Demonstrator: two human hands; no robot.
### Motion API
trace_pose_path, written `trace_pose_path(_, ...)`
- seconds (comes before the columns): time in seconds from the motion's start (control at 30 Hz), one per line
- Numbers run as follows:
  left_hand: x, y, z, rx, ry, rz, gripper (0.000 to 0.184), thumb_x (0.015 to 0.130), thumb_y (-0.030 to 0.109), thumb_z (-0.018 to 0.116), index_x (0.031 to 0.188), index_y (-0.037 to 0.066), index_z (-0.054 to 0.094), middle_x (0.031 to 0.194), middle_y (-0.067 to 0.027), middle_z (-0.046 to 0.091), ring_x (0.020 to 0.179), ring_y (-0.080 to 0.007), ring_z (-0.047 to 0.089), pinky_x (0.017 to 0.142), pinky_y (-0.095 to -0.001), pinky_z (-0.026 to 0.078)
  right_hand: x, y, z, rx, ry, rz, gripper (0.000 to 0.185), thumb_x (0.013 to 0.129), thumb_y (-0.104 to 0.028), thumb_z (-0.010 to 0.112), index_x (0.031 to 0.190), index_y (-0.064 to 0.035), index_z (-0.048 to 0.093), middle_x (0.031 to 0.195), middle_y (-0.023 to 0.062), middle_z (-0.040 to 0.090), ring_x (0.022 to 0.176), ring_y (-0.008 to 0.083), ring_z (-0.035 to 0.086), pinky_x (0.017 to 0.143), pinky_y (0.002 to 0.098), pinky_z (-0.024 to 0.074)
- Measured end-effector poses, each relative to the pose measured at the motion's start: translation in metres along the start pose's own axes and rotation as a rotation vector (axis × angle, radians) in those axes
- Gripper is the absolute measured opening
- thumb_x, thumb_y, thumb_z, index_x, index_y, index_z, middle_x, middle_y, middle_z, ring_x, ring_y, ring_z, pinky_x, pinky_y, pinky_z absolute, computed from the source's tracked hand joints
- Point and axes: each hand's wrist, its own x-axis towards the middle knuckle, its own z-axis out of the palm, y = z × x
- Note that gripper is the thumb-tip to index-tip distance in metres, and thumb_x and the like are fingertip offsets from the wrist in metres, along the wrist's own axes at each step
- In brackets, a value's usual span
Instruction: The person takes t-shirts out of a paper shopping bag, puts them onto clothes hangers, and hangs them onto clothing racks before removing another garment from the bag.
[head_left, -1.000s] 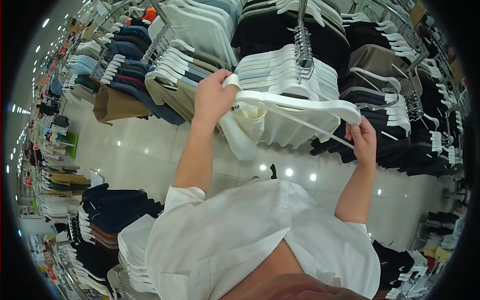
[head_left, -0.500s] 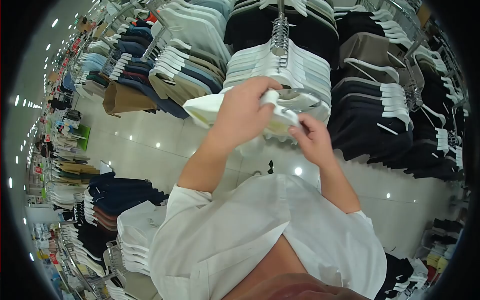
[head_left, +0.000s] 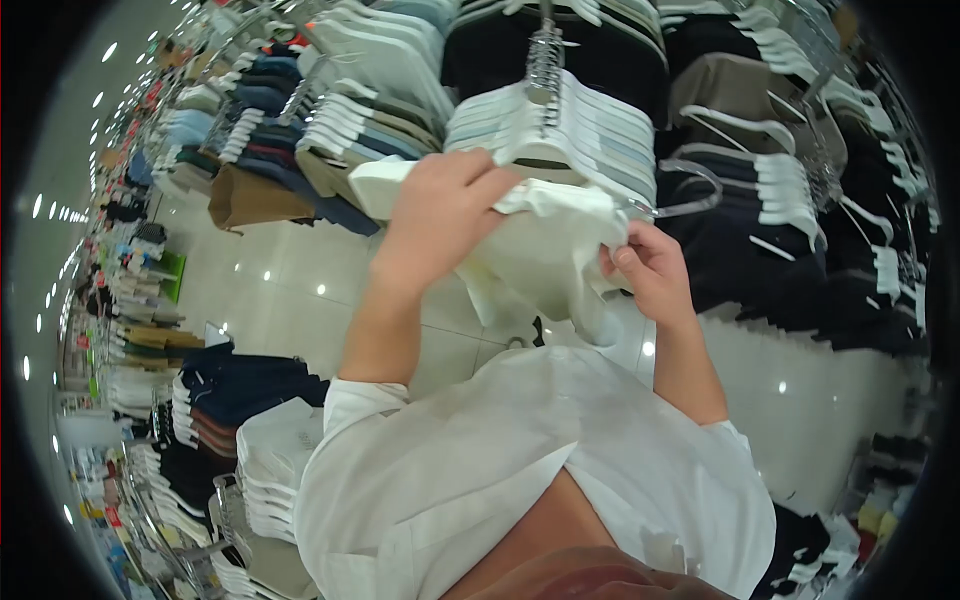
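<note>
A creamy white shirt (head_left: 540,235) hangs between my hands, in front of the middle rack, its fabric drooping toward my chest. The metal hook of a hanger (head_left: 705,190) sticks out to the right at its upper edge; most of that hanger is hidden. My left hand (head_left: 445,215) is closed over the shirt's upper left part, with the thumb side toward the middle. On the right, my right hand (head_left: 650,265) pinches the shirt's edge between thumb and fingers, just below the hook.
Straight ahead, pale shirts on white hangers (head_left: 600,130) hang from a metal rack arm (head_left: 543,60). Dark garments (head_left: 710,240) hang to the right, beige and navy ones (head_left: 370,135) to the left. Behind them runs a glossy tiled floor (head_left: 280,290). More racked clothes (head_left: 240,385) stand lower left.
The shirt has turned and its fabric now drops lower and wider. The hook has swung out to the right. My left hand has shifted left, my right hand slightly right.
</note>
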Motion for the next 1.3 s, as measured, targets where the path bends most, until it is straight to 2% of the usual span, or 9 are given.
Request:
trace_pose_path(0.13,0.000,-0.008,-0.007,0.018,0.049,0.021,0.035,0.068,0.011,0.083,0.101,0.007,0.073,0.087,-0.0059,0.065,0.077,-0.0307,0.064,0.068,-0.0403,0.050,0.011,-0.010,-0.035,-0.072,-0.208,-0.017,0.048,0.113,-0.040,0.045,0.123,0.0006,0.070,0.118,0.0042,0.067,0.104,0.0156,0.064,0.088,0.0307,0.0525)
trace_pose_path(0.3,-0.004,-0.016,-0.015,-0.026,0.089,-0.024,0.034,0.069,0.010,0.085,0.100,0.005,0.074,0.088,-0.0071,0.067,0.075,-0.0296,0.064,0.066,-0.0380,0.048,0.006,-0.009,-0.047,-0.883,-0.270,0.162,0.022,0.097,-0.017,0.069,0.116,-0.0102,0.077,0.104,0.0084,0.061,0.096,0.0243,0.061,0.088,0.0359,0.0512)
trace_pose_path(0.43,-0.008,-0.025,-0.014,-0.052,0.052,-0.064,0.034,0.069,0.008,0.086,0.101,0.005,0.074,0.089,-0.0079,0.068,0.075,-0.0289,0.064,0.065,-0.0365,0.049,-0.004,0.014,-0.043,-0.765,-0.270,0.071,0.022,0.084,-0.010,0.082,0.105,-0.0056,0.076,0.104,0.0069,0.059,0.098,0.0229,0.058,0.087,0.0309,0.0486)
trace_pose_path(0.63,-0.012,-0.032,-0.013,-0.211,0.077,-0.243,0.031,0.075,0.002,0.085,0.103,0.001,0.073,0.091,-0.0073,0.068,0.078,-0.0230,0.064,0.069,-0.0305,0.051,-0.011,0.013,-0.033,-0.678,-0.185,0.133,0.028,0.078,-0.007,0.085,0.104,-0.0024,0.073,0.106,0.0092,0.062,0.097,0.0256,0.061,0.086,0.0334,0.0505)
trace_pose_path(0.73,-0.012,-0.037,-0.015,-0.217,0.143,-0.301,0.030,0.077,-0.001,0.084,0.105,0.000,0.072,0.093,-0.0077,0.068,0.079,-0.0225,0.064,0.070,-0.0303,0.052,-0.011,0.008,-0.039,-0.801,-0.136,-0.063,0.025,0.082,-0.015,0.084,0.101,-0.0051,0.070,0.101,0.0079,0.063,0.093,0.0297,0.063,0.082,0.0352,0.0511)
trace_pose_path(0.93,-0.027,-0.068,-0.016,-0.131,0.219,-0.409,0.028,0.084,0.007,0.083,0.110,0.002,0.074,0.090,-0.0075,0.066,0.076,-0.0218,0.062,0.069,-0.0308,0.049,-0.020,-0.012,-0.059,-0.948,0.078,-0.061,0.030,0.081,-0.024,0.086,0.099,-0.0048,0.071,0.097,0.0088,0.065,0.088,0.0308,0.063,0.078,0.0375,0.0510)
trace_pose_path(1.0,-0.033,-0.073,-0.007,-0.114,0.259,-0.385,0.030,0.084,0.009,0.084,0.113,0.007,0.077,0.086,-0.0051,0.065,0.069,-0.0190,0.060,0.063,-0.0306,0.048,-0.019,-0.022,-0.059,-0.983,0.061,-0.030,0.027,0.081,-0.024,0.085,0.097,-0.0059,0.073,0.094,0.0086,0.066,0.089,0.0313,0.064,0.078,0.0385,0.0513)
trace_pose_path(1.2,-0.041,-0.076,-0.001,-0.044,0.286,-0.433,0.023,0.088,0.008,0.081,0.108,0.000,0.074,0.091,-0.0073,0.065,0.075,-0.0209,0.060,0.069,-0.0298,0.049,-0.014,-0.040,-0.060,-1.128,-0.009,-0.123,0.028,0.077,-0.020,0.087,0.095,-0.0047,0.071,0.092,0.0067,0.066,0.086,0.0301,0.064,0.076,0.0386,0.0512)
trace_pose_path(1.3,-0.045,-0.086,0.003,-0.077,0.389,-0.358,0.029,0.088,0.013,0.083,0.116,0.006,0.077,0.085,-0.0059,0.065,0.067,-0.0157,0.060,0.062,-0.0299,0.048,-0.011,-0.051,-0.056,-1.194,-0.057,-0.161,0.029,0.076,-0.020,0.087,0.094,-0.0044,0.071,0.091,0.0069,0.066,0.086,0.0304,0.064,0.076,0.0395,0.0508)
